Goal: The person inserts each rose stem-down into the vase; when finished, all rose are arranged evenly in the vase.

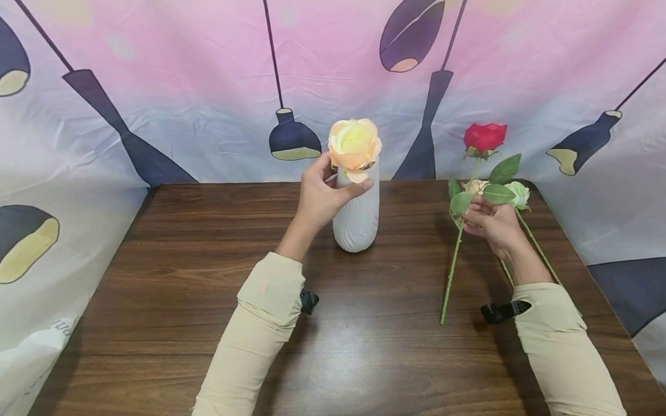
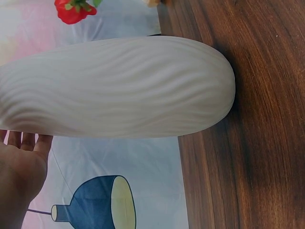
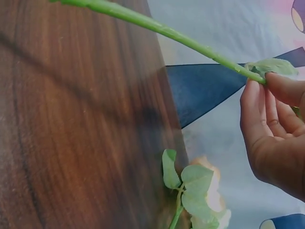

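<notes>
A white vase (image 1: pixel 357 222) with wavy ridges stands upright at the back of the table, with a peach-yellow rose (image 1: pixel 355 144) at its mouth. My left hand (image 1: pixel 321 193) grips the vase near its top, thumb in front and fingers at the far side; the left wrist view shows the vase's ribbed side (image 2: pixel 133 88). Over on the right, my right hand (image 1: pixel 498 225) pinches the green stem (image 3: pixel 190 44) of a red rose (image 1: pixel 485 137) just below its leaves. That rose is held upright above the table, its stem end pointing down toward me.
A pale green-white rose (image 1: pixel 519 195) and another peach rose (image 1: pixel 477 187) lie on the wooden table (image 1: pixel 203 300) at the back right, partly behind my right hand. A printed cloth (image 1: pixel 216 83) hangs behind the table and along its sides.
</notes>
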Demonstrator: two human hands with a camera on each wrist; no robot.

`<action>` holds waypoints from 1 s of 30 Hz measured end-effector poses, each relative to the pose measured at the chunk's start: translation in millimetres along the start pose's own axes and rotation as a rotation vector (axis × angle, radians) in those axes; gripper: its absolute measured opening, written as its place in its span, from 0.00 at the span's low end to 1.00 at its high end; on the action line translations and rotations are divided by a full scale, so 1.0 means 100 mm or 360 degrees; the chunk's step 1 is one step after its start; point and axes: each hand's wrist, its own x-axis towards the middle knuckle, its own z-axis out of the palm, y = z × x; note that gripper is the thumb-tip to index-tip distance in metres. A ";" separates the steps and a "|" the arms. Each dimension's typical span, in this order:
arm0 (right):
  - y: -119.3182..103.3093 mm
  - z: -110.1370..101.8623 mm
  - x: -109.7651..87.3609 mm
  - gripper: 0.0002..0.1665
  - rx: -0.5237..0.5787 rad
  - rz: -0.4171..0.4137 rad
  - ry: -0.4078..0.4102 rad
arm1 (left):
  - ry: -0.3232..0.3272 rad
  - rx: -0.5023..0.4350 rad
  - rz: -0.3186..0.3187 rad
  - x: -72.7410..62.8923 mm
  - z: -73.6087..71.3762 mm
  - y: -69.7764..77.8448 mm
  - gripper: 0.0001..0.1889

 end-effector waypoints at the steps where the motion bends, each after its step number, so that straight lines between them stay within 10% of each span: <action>1: -0.01 0.00 0.00 0.15 0.0013 -0.0020 -0.0013 | 0.0000 -0.0001 0.0008 0.00 0.00 0.00 0.33; 30: -0.49 0.38 0.01 0.11 0.0576 -0.0484 0.0006 | 0.0002 -0.0002 -0.0004 -0.01 0.00 0.01 0.33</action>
